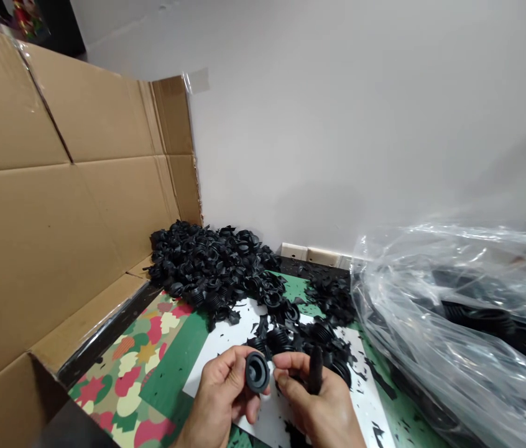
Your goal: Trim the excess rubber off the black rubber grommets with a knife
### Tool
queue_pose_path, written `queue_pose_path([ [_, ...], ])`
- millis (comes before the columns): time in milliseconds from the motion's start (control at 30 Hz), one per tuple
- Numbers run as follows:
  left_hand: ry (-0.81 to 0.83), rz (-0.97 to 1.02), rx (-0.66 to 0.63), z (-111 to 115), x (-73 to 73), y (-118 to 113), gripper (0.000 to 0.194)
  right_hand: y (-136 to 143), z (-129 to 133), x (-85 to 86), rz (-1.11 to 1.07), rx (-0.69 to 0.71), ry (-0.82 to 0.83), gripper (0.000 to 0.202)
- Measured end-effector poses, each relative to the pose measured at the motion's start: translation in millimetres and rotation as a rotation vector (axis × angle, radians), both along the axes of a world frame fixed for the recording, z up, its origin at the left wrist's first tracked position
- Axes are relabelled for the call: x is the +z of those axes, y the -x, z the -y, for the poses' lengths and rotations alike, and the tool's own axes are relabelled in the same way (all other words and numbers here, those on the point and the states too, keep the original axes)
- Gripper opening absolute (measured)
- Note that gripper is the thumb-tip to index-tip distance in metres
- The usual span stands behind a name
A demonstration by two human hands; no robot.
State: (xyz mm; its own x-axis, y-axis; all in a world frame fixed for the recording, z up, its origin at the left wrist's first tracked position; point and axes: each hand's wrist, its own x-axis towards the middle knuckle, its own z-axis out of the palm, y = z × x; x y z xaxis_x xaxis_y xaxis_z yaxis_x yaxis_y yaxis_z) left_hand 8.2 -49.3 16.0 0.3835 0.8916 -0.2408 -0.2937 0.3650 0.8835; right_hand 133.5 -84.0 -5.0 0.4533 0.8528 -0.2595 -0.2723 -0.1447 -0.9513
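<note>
Between the thumb and fingers of my left hand (230, 389) is a round black rubber boot (257, 372), its hollow ringed end facing me. Just to its right, my right hand (312, 392) is closed, thumb and forefinger tips pinched together close to the boot's rim. A dark flat black piece (315, 368) sticks up from the right hand's fingers; whether it is a rubber scrap or a tool I cannot tell. Beyond both hands, several ribbed black rubber boots (279, 340) lie on a white sheet (211, 354) among small black scraps.
A large heap of black rubber pieces (211, 261) fills the back left, beside a tall cardboard panel (104, 124). Black trimmings (332, 295) lie near the wall. On the right bulges a clear plastic bag (403, 298) with black ribbed parts inside. Patterned paper (127, 373) covers the left.
</note>
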Motion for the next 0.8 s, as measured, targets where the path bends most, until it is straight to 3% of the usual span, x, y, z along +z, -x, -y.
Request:
queue_pose_path([
  [167,0.009,-0.007,0.002,2.5,1.1,0.6,0.041,-5.4,-0.4,-4.7,0.028,0.013,0.018,0.028],
  [433,-0.015,0.002,0.034,1.4,-5.2,-0.4,0.039,-5.6,2.5,6.7,0.068,0.075,-0.049,0.023],
  [667,0.094,0.051,0.02,0.6,-0.7,2.0,0.045,-2.3,6.2,9.4,0.094,0.096,-0.078,0.02],
  [800,0.121,0.096,0.016,-0.9,-4.7,3.8,0.039,-0.9,7.8,12.5,0.128,0.1,-0.134,0.02],
])
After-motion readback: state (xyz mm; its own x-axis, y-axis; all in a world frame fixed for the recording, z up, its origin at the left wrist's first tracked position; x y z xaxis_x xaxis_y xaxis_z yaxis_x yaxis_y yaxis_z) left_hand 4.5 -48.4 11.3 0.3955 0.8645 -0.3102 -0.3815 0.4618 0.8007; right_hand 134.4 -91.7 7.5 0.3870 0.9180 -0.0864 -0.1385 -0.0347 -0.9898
